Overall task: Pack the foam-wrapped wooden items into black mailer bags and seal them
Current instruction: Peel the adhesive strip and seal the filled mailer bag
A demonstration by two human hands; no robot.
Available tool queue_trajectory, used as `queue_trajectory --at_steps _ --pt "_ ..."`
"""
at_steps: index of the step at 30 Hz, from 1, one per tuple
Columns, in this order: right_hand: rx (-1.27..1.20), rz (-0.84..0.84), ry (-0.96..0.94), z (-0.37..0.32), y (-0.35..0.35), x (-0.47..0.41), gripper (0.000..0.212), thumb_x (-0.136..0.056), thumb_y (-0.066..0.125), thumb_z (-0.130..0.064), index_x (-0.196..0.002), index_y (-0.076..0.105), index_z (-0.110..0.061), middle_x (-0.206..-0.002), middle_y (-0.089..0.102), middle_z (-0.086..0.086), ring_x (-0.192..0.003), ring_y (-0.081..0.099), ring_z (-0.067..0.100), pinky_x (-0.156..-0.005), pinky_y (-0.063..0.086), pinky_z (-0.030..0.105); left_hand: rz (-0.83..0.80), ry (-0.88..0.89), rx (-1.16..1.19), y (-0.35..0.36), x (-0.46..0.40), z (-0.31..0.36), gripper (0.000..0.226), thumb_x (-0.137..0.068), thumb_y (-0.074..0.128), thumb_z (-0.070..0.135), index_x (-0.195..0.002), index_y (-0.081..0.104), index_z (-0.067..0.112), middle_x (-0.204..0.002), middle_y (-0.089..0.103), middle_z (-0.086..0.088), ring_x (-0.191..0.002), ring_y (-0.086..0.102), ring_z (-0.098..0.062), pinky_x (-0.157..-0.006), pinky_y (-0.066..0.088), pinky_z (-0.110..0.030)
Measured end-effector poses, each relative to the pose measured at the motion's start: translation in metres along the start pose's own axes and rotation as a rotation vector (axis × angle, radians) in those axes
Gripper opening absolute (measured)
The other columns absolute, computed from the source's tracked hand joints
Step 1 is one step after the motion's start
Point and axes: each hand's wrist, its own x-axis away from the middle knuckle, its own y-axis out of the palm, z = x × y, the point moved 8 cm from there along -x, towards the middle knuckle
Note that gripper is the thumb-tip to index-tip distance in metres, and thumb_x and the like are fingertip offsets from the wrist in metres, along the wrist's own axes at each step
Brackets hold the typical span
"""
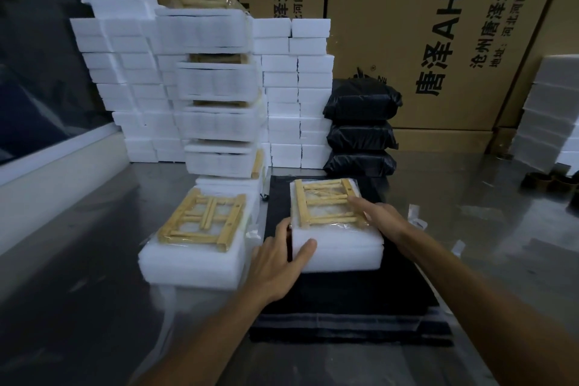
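Note:
A foam-wrapped wooden item (336, 247), a pale wood frame on thick white foam, lies on a stack of flat black mailer bags (344, 301) in front of me. My left hand (279, 263) grips its near left corner, thumb on the front foam face. My right hand (380, 218) rests flat on its top right edge, fingers spread over the wood. A second foam-wrapped wooden item (197, 238) sits just to the left on the table. Three sealed black bags (362, 131) are stacked behind.
A leaning pile of more wrapped items (219, 122) rises behind the left one, backed by walls of white foam blocks (297, 97). Big cardboard boxes (438, 41) close the back. More foam (548, 122) and tape cores (548, 183) sit at right on the steel table (501, 229).

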Motion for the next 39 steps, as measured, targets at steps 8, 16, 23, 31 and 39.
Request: queue_trajectory --at_steps 8,16,23,31,39 --pt "-0.352 0.055 0.066 -0.013 -0.006 0.014 0.069 -0.061 0.082 -0.026 -0.121 0.064 0.003 -0.106 0.073 0.022 -0.08 0.071 0.034 -0.071 0.061 0.044 -0.102 0.108 -0.35 0.01 0.002 0.003 0.119 -0.058 0.047 0.094 -0.15 -0.008 0.045 -0.119 0.039 0.006 -0.116 0.036 -0.018 -0.09 0.025 -0.031" --pt "-0.886 -0.217 0.026 -0.019 -0.02 0.066 0.031 -0.076 0.068 -0.037 -0.093 0.079 -0.013 -0.095 0.074 0.008 -0.077 0.072 0.028 -0.072 0.059 0.036 -0.135 0.355 -0.29 0.013 0.0 0.033 0.03 -0.08 0.072 0.051 -0.086 0.071 0.021 -0.109 0.06 0.011 -0.103 0.046 -0.01 -0.089 0.034 -0.029" --pt "-0.963 -0.251 0.004 -0.009 -0.029 0.095 0.032 -0.082 0.066 -0.039 -0.1 0.078 -0.016 -0.099 0.074 0.005 -0.082 0.073 0.025 -0.074 0.06 0.036 -0.1 0.413 -0.376 0.003 0.001 0.061 0.012 -0.096 0.055 0.013 -0.084 0.055 0.015 -0.089 0.062 0.008 -0.086 0.063 -0.018 -0.069 0.048 -0.033" --pt "-0.971 -0.214 0.047 0.013 -0.039 0.109 0.032 -0.077 0.067 -0.039 -0.097 0.079 -0.016 -0.096 0.075 0.006 -0.078 0.073 0.025 -0.07 0.06 0.037 -0.469 0.338 -0.46 0.016 0.015 0.056 0.044 -0.071 0.077 0.058 -0.094 0.065 0.023 -0.106 0.049 0.008 -0.1 0.049 -0.011 -0.085 0.05 -0.034" --pt "-0.961 -0.179 0.06 0.016 -0.041 0.129 0.031 -0.077 0.068 -0.039 -0.095 0.078 -0.017 -0.092 0.074 0.005 -0.075 0.072 0.025 -0.068 0.06 0.035 -0.455 0.271 -0.31 0.003 0.005 0.063 0.005 -0.092 0.068 0.022 -0.093 0.069 0.017 -0.088 0.068 0.003 -0.085 0.065 -0.018 -0.078 0.053 -0.028"
